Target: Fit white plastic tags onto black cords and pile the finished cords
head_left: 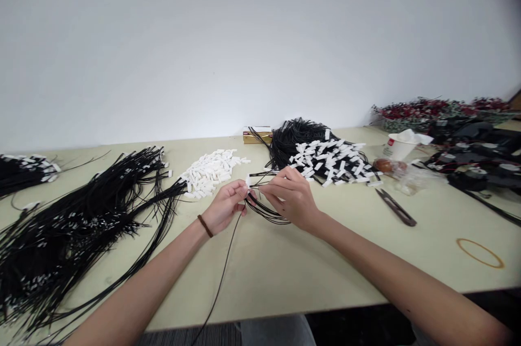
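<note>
Between the thumb and fingers of my left hand [228,203] is a small white plastic connector [248,180]. Several thin black wires [266,212] loop below my hands, and one strand hangs down past the table's front edge. My right hand [291,196] is pinched on black wire close to the connector's right side; its exact fingertip contact is partly hidden. Left of my hands lies a pile of loose white connectors [211,169]. Behind my right hand rests a heap of black wires with white connectors [334,161] on their ends.
Long bundles of black wires [73,232] cover the table's left side. To the right lie thread snips [395,207], a yellow rubber band [480,253], a paper cup [401,146] and a plastic bag [409,183]. A small gold box [257,136] stands by the wall.
</note>
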### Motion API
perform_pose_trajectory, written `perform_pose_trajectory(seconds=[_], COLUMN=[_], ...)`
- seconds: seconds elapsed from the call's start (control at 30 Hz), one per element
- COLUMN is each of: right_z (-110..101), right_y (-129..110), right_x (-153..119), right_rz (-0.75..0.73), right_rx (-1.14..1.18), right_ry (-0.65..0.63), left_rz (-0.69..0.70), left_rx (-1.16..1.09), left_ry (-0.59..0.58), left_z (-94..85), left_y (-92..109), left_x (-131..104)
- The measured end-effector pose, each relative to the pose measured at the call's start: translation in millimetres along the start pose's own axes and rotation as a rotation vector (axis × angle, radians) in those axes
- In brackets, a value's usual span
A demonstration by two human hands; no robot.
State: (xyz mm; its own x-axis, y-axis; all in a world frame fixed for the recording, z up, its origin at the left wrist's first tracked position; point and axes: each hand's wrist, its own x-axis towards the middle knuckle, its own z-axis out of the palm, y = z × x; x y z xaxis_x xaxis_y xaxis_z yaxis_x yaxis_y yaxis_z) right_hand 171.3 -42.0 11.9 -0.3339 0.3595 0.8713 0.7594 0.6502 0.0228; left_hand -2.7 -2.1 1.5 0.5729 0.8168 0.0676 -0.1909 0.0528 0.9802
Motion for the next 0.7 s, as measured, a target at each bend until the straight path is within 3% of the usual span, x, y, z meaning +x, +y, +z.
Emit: perform_pose_trajectory(seconds=[0.7], right_z=[3.5], right_y=[-1.2], right_x=[-3.5], right_rz=[-0.016], right_rx=[-0.029], right_ry=[-0.044], left_rz=[0.009], left_rx=[0.005], left_ry=[-0.004], left_z=[6.3], left_y=[2.6], left_x=[-3.8])
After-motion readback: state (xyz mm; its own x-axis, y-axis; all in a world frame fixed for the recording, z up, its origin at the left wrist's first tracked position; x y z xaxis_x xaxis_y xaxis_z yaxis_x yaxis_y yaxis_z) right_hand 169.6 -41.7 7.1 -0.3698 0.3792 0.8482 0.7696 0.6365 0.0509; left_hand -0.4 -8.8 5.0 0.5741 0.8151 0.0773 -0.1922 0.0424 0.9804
